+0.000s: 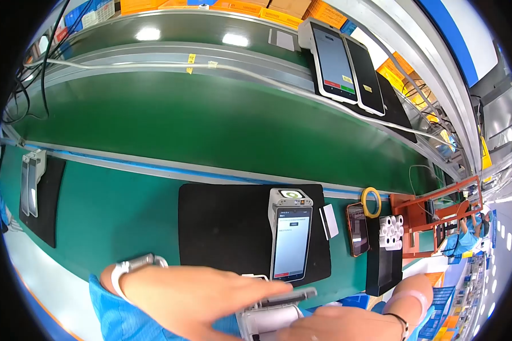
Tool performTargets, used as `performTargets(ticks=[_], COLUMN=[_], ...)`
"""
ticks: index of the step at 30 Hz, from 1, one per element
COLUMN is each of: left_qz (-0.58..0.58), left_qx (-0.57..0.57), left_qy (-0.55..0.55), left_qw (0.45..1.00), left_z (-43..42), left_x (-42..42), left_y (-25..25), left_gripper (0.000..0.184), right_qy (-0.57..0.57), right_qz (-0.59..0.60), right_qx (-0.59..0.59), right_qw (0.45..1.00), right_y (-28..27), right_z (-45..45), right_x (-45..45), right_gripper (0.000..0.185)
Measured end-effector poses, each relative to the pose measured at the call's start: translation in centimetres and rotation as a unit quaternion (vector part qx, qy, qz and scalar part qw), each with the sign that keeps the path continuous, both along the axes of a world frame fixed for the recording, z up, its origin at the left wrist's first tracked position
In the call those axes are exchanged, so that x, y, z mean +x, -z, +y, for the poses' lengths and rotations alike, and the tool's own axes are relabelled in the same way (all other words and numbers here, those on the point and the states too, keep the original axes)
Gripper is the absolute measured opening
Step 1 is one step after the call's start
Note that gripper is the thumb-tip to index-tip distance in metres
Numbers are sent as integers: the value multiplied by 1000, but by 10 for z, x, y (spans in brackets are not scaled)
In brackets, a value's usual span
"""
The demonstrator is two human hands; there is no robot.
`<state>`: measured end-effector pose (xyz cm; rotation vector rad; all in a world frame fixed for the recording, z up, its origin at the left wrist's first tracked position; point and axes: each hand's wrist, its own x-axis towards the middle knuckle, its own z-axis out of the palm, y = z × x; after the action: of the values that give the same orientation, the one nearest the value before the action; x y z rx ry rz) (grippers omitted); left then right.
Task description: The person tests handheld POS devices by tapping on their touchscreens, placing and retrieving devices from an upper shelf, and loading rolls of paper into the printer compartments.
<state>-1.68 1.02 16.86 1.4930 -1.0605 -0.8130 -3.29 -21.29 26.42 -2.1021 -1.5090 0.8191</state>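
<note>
At the bottom middle, a handheld payment terminal (259, 325) has its printer lid (287, 297) raised, and a white paper roll (273, 318) shows inside the bay. My left hand (193, 295) is closed about its left side, with blurred fingers reaching along the lid. From the right, my right hand (341, 325) grips the same terminal by the paper bay; the frame edge cuts off its fingertips. Just beyond my hands, another payment terminal (292, 244) lies with its screen lit on a black mat (224, 227).
A white card (329, 221), a phone (357, 230), a yellow tape roll (371, 202) and a black box (383, 273) with several paper rolls (390, 232) lie right. More terminals stand far left (33, 184) and on the upper shelf (335, 62). A white cable (256, 77) runs along the shelf.
</note>
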Motion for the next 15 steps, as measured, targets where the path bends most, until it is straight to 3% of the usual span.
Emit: performTargets(ticks=[2,3,4,6,8,10,12,14,15], left_qz=[-30,-92,-133,-209,-160,-61,155,241,231], left_qx=[65,36,28,-11,-1,20,19,-39,-49], left_qy=[-15,-73,-84,-144,-130,-218,-278,-284,-289], left_qw=[997,992,987,967,979,974,948,927,928], left_z=[-10,-17,-20,-31,-27,-20,-15,-9,-8], left_x=[-8,-18,-27,-42,-19,10,32,43,45], left_y=[-18,-30,-23,7,13,7,22,34,35], left_gripper=[71,61,69,76,62,50,40,41,42], right_qy=[-49,-128,-128,-57,150,377,446,399,363], right_qz=[-207,-243,-250,-339,-308,-305,-277,-281,-292], right_qx=[184,208,207,328,442,426,435,391,346], right_qw=[960,939,937,880,829,764,732,780,815], right_y=[13,15,21,43,93,100,121,129,128], right_z=[-14,-24,-34,-57,-85,-74,-69,-66,-61], right_x=[-9,-6,-3,-2,-6,-4,-3,-10,-13], right_gripper=[18,26,26,22,23,20,28,30,30])
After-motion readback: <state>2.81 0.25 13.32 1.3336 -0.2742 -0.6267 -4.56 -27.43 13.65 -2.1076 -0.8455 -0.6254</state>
